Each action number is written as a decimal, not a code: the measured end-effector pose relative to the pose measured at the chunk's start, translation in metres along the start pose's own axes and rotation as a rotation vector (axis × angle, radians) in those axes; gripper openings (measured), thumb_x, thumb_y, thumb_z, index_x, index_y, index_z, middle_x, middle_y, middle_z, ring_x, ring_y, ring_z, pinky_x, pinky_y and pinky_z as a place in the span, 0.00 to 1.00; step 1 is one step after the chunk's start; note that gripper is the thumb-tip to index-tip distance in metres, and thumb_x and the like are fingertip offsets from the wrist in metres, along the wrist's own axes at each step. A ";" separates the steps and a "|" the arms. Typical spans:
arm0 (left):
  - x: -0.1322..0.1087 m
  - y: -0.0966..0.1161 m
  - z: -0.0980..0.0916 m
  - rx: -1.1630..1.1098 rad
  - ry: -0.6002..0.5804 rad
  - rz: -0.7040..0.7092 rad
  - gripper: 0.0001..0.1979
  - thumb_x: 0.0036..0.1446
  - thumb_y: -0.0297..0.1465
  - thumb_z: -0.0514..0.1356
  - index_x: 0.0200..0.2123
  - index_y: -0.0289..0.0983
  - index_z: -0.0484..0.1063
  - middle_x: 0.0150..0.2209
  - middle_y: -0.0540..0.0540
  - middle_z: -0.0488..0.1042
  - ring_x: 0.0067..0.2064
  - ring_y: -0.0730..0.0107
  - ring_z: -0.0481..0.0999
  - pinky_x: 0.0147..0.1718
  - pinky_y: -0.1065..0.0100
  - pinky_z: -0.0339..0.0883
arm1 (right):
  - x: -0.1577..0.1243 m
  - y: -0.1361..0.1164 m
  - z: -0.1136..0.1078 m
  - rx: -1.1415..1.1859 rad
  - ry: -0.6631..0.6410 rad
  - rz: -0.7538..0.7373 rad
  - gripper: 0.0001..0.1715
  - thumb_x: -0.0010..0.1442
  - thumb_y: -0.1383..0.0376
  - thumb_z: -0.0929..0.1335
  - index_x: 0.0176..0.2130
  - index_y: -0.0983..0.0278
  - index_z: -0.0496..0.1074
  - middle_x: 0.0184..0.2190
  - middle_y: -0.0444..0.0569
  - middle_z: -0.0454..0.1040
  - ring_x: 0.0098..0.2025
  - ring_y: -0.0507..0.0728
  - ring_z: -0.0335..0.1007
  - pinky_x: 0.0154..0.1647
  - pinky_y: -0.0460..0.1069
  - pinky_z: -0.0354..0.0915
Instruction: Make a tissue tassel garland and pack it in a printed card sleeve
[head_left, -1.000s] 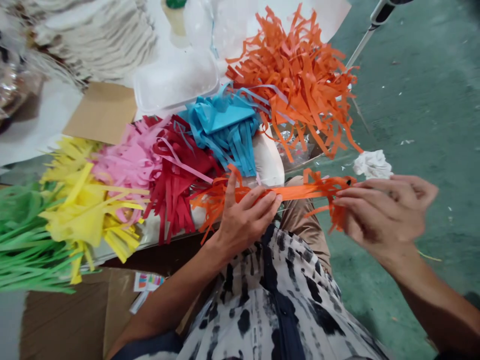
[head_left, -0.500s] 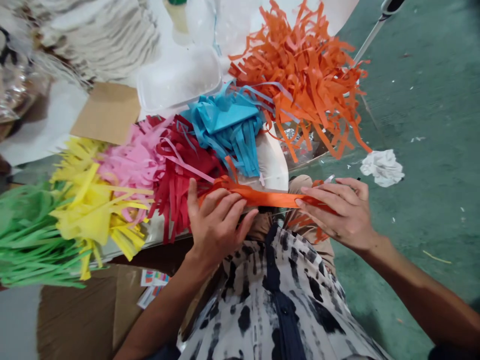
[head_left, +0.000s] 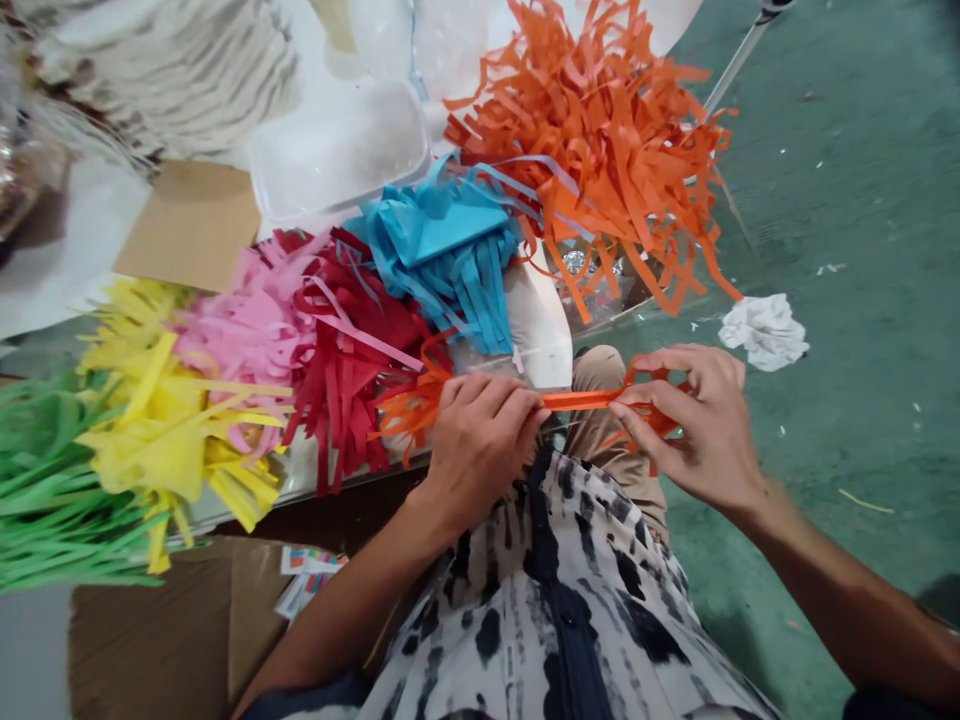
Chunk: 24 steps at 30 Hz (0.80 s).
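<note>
An orange tissue-paper tassel stretches between my two hands above my lap, its middle drawn into a narrow band. My left hand is closed around its left part, and a fringe of cut strips fans out past the knuckles. My right hand pinches the other end between thumb and fingers, with loose strips curling around them. Left of my left hand lies a dark red fringed bundle. Just beyond it sits a blue fringed bundle.
A large heap of orange tassels lies at the table's far right. Pink, yellow and green bundles line the left edge. Behind are a clear plastic tray and a cardboard piece. Crumpled white paper is at right.
My left hand has shifted right and closed around the orange paper. The band between the hands is now shorter and narrower, and its fringe spreads out at left.
</note>
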<state>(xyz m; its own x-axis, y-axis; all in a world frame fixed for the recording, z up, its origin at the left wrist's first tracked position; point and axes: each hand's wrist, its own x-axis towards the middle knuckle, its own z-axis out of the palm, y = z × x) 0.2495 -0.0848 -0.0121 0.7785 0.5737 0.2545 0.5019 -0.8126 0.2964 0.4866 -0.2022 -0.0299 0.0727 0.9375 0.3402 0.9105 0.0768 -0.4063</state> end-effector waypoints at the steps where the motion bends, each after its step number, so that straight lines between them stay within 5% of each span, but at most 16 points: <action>1: 0.001 0.000 -0.001 0.011 -0.018 -0.028 0.08 0.72 0.35 0.61 0.39 0.39 0.75 0.39 0.46 0.81 0.43 0.59 0.74 0.45 0.56 0.61 | 0.001 -0.002 0.000 0.019 -0.008 0.038 0.03 0.68 0.61 0.73 0.41 0.58 0.79 0.52 0.53 0.76 0.58 0.67 0.71 0.60 0.65 0.64; 7: 0.009 0.001 -0.005 0.045 -0.139 -0.133 0.11 0.73 0.37 0.58 0.37 0.40 0.73 0.38 0.45 0.78 0.43 0.56 0.72 0.44 0.54 0.58 | 0.012 -0.010 0.000 0.055 -0.039 0.134 0.07 0.67 0.59 0.71 0.37 0.60 0.76 0.50 0.53 0.75 0.58 0.70 0.67 0.57 0.66 0.61; 13: 0.013 0.003 -0.002 0.106 -0.098 -0.110 0.09 0.70 0.36 0.61 0.36 0.39 0.72 0.38 0.44 0.79 0.42 0.56 0.73 0.44 0.53 0.60 | 0.015 -0.014 0.001 -0.116 -0.049 0.141 0.09 0.65 0.58 0.71 0.37 0.61 0.74 0.49 0.55 0.75 0.59 0.73 0.66 0.55 0.67 0.61; 16: 0.012 0.005 0.005 0.096 0.071 -0.014 0.02 0.69 0.31 0.63 0.43 0.40 0.75 0.45 0.45 0.82 0.48 0.57 0.76 0.53 0.52 0.62 | 0.009 -0.015 0.003 -0.207 0.063 0.015 0.09 0.65 0.62 0.73 0.46 0.58 0.77 0.50 0.54 0.78 0.60 0.70 0.68 0.59 0.67 0.60; 18: 0.010 0.006 0.009 0.069 0.148 0.110 0.07 0.69 0.28 0.63 0.48 0.43 0.75 0.46 0.49 0.83 0.51 0.61 0.77 0.61 0.51 0.60 | 0.003 -0.014 0.005 -0.190 0.132 -0.155 0.14 0.66 0.68 0.74 0.50 0.54 0.78 0.48 0.46 0.82 0.57 0.64 0.72 0.64 0.65 0.58; 24: -0.002 -0.025 -0.004 0.032 0.084 0.259 0.10 0.70 0.26 0.62 0.48 0.48 0.77 0.46 0.57 0.85 0.52 0.65 0.80 0.73 0.43 0.53 | -0.008 -0.001 0.009 -0.202 0.208 -0.307 0.20 0.65 0.72 0.76 0.52 0.50 0.79 0.45 0.38 0.86 0.53 0.59 0.77 0.64 0.63 0.58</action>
<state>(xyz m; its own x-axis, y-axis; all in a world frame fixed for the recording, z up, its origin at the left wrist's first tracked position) 0.2342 -0.0651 -0.0158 0.8491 0.3519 0.3939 0.3030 -0.9354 0.1824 0.4814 -0.2066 -0.0401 -0.1525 0.7913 0.5921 0.9627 0.2544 -0.0921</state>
